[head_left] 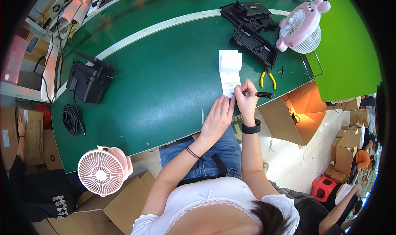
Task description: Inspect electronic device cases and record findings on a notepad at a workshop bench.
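Observation:
A small white notepad (230, 79) lies on the green table (165, 78), its top sheet folded back and rows of handwriting on the lower page. My right hand (246, 103) rests at the page's lower right, fingers closed round a dark pen (264, 95) that sticks out to the right. The pen's tip is hidden behind my fingers. Flat beside it, my left hand (218, 117) touches the pad's bottom edge with its fingers stretched out. To the right of the pad lie yellow-handled pliers (268, 79) and a small dark piece (282, 72).
An opened black case (253, 45) and a pink animal-shaped fan (300, 28) stand at the back right. A black box (88, 80) and coiled cable (71, 119) sit left. Another pink fan (101, 172) is at the near left corner, with another person (53, 193) beyond it.

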Available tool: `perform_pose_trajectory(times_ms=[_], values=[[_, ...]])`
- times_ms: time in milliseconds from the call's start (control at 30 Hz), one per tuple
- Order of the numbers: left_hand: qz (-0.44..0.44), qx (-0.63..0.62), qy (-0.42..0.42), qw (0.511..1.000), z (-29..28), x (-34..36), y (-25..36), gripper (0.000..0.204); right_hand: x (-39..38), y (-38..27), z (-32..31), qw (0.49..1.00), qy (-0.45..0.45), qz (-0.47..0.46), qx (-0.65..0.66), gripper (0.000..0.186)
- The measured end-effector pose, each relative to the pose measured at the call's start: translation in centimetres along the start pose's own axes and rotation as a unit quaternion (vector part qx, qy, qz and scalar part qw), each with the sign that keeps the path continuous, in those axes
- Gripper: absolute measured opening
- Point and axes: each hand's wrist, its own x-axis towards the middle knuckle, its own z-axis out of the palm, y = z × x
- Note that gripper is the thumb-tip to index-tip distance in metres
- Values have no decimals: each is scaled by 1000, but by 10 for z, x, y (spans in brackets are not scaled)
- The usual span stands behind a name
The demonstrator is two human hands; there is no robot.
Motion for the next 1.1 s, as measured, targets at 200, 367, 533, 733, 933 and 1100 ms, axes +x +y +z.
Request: perform_pose_trajectory(times_ms=[200, 367, 533, 733, 933, 1100], values=[[11, 25, 5, 1000, 3, 1, -1, 48, 1, 0, 0, 999, -14, -18, -23, 31], [14, 36, 3, 999, 6, 0, -1, 48, 0, 2, 1, 999, -9, -7, -43, 29], [17, 36, 1, 999, 8, 0, 0, 48, 1, 3, 0, 997, -21, -18, -78, 29], [12, 29, 8, 999, 8, 1, 0, 48, 3, 6, 0, 997, -8, -25, -74, 27], [13, 29, 6, 999, 8, 2, -1, 48, 4, 2, 0, 997, -13, -25, -69, 26], [16, 37, 2, 999, 7, 2, -1, 49, 3, 2, -1, 996, -13, -21, -86, 26]])
